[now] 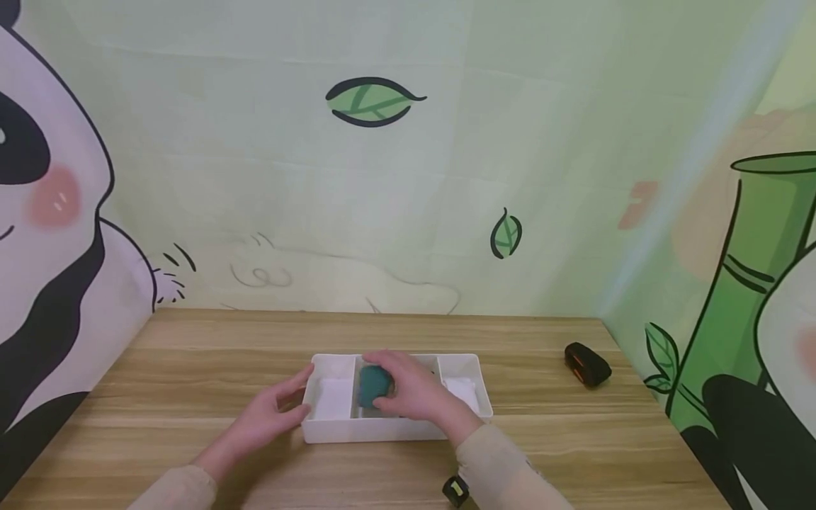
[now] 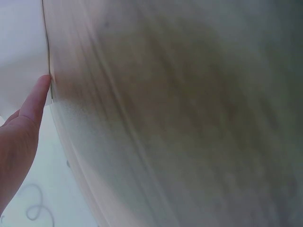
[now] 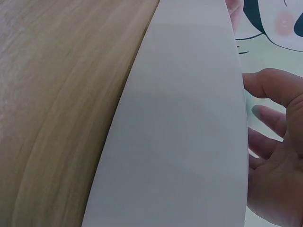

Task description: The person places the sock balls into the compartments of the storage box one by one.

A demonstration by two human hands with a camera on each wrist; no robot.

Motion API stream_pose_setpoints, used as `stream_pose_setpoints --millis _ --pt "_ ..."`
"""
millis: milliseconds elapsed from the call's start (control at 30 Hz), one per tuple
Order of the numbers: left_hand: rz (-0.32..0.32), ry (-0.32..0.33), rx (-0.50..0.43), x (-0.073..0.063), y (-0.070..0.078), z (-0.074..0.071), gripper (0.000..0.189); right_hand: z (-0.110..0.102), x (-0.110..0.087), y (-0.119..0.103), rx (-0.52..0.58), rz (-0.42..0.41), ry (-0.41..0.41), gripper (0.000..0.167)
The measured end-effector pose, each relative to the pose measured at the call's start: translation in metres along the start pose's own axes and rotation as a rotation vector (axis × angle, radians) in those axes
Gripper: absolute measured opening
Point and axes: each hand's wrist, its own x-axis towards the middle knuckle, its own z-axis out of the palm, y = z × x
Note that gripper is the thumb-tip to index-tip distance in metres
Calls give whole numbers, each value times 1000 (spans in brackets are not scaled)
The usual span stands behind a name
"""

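A white divided tray [image 1: 349, 431] sits lengthwise on the wooden table. Over its middle section, my right hand [image 1: 414, 388] pinches a small teal lump with rounded edges [image 1: 374, 387] between thumb and fingers. My left hand [image 1: 270, 414] is at the tray's left end, fingertips and thumb against the end wall. In the left wrist view a straight finger [image 2: 35, 101] touches the white side. The tray's long wall [image 3: 175, 113] fills the right wrist view's centre and hides most of what the right hand [image 3: 279, 142] holds.
A black and orange object [image 1: 587, 365] lies at the table's right side. Near the front edge, beside the right sleeve, is a small black item with a yellow mark [image 1: 455, 490]. Behind the table [image 1: 542, 397] hangs a printed backdrop [image 1: 255, 142] with a panda and bamboo.
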Motion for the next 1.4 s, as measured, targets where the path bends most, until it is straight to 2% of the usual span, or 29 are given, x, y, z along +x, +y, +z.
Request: stream_pose_setpoints --millis 133,333,567,800,1133,1400 --pt "7 3 -1 0 -1 0 66 -3 -1 -2 -7 0 -23 64" --pt "19 7 -4 1 -3 1 66 -11 -5 -5 39 -16 -12 62" --pt "12 7 -10 0 -2 1 67 -18 -12 -1 82 13 0 57" --pt "5 -1 -19 0 1 1 66 -28 -26 11 124 27 40 54" --pt "-3 -3 -23 -1 2 0 67 -49 -53 38 161 -22 140 50" --pt "-13 1 -7 -1 4 0 67 -65 -73 57 148 44 180 50"
